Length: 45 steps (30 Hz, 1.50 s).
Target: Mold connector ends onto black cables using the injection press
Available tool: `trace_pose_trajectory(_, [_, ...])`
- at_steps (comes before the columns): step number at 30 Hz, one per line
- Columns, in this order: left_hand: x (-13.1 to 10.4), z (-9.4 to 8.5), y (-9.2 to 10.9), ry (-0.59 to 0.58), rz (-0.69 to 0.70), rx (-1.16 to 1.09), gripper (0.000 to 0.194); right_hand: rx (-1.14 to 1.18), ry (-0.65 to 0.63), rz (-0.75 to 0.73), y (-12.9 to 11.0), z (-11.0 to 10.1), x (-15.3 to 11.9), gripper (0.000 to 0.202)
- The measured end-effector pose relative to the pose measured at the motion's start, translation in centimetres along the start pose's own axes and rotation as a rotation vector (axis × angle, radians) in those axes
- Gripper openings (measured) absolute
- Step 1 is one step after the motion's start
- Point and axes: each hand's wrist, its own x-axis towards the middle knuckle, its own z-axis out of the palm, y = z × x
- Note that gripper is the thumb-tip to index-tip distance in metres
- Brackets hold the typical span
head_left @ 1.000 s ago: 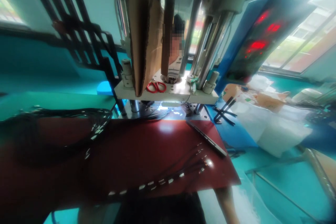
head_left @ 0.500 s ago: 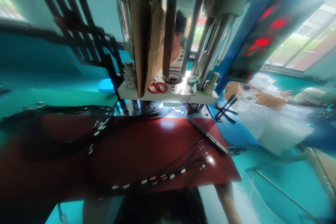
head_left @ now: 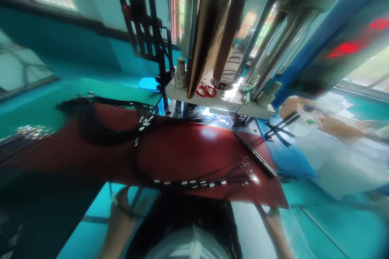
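Note:
My left hand (head_left: 123, 204) is below the front edge of the red-brown board (head_left: 173, 145), left of my lap. Blur smears its fingers, and a thin dark strand shows beside it. My right hand (head_left: 270, 213) is at the board's front edge near the right corner, its fingertips hidden by the edge. Between the hands, a bundle of black cables (head_left: 182, 183) with white tags lies along the front of the board. A larger coil of black cables (head_left: 100, 131) rests at the left. Towards the right side lies a dark metal bar (head_left: 257, 156).
Behind the board stands a press with a pale plate (head_left: 225, 103), bearing red-handled scissors (head_left: 206, 91). Cardboard (head_left: 202, 48) hangs between its columns. A blue control box (head_left: 337, 44) with red displays leans at right. White plastic bags (head_left: 328, 158) lie beyond. A person in stripes is partly visible behind.
The view has swung left and tilted down, so the press and board appear further right. My left hand and forearm have come into clearer view. The cables lie in the same arrangement.

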Motion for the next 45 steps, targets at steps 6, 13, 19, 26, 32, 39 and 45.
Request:
trace_pose_trajectory(6, [-6.4, -4.3, 6.0, -0.745, 0.143, -0.123, 0.026, -0.453, -0.129, -0.218, 0.2, -4.3, -0.6, 0.053])
trace_pose_trajectory(13, [-2.1, -1.4, 21.7, -0.452, 0.847, 0.069, 0.054, -0.282, -0.674, -0.346, -8.4, -4.9, -4.9, 0.034])
trace_pose_trajectory(19, [-0.4, 6.6, 27.5, -0.471, 0.879, 0.46, 0.078, -0.146, -0.771, -0.448, -13.6, -2.6, -8.0, 0.024])
trace_pose_trajectory(26, [-0.1, 8.4, 29.7, -0.68, 0.806, 0.538, 0.03, -0.017, -0.773, -0.528, -13.9, -2.9, -8.1, 0.02])
trace_pose_trajectory(32, [1.2, 7.2, 30.6, -0.89, 0.716, 0.277, 0.016, 0.346, -0.592, -0.384, -14.9, -3.4, -6.5, 0.018])
trace_pose_trajectory(39, [1.8, 2.2, 31.2, -1.361, 0.177, -0.604, 0.022, 1.139, -0.543, -0.015, -18.2, -2.2, -2.1, 0.036])
trace_pose_trajectory(45, [2.7, -0.4, 31.4, -1.018, 0.211, -0.642, 0.027, 1.041, -0.501, -0.175, -22.5, -2.9, -0.4, 0.016])
